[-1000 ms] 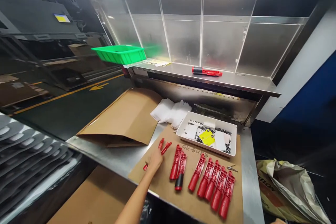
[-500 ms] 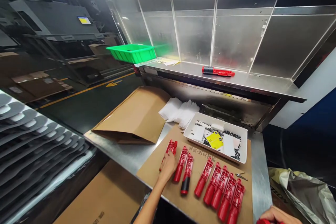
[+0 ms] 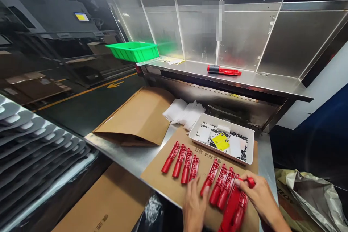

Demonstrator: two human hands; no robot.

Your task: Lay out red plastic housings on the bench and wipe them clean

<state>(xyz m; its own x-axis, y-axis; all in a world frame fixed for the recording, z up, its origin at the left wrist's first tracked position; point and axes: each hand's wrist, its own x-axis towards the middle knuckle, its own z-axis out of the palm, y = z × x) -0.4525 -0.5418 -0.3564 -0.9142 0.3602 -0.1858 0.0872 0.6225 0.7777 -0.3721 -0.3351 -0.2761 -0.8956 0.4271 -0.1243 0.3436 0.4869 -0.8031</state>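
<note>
My right hand (image 3: 259,195) is closed on a long red plastic handle (image 3: 230,212), blurred by motion, with a round end showing by the fingers. It hangs over the row of similar red handles (image 3: 213,177) lying side by side on the cardboard sheet. My left hand (image 3: 194,203) has its thumb and fingers apart at the near end of another red handle (image 3: 194,168), in the group on the left. The fingers cover that near end, so I cannot tell whether they touch it. Above the right row stands a white tray (image 3: 251,148) with small black parts, white slips and a yellow card.
A stack of white papers (image 3: 185,112) and a large cardboard box (image 3: 136,119) lie behind on the metal table. The raised shelf carries a red-and-black handle (image 3: 224,70) and a green bin (image 3: 133,52). A crumpled bag (image 3: 312,199) is at the right.
My left hand has left the leftmost red handle, now lying on the cardboard, and moved right and nearer. My right hand has come up from the lower right corner with a red handle.
</note>
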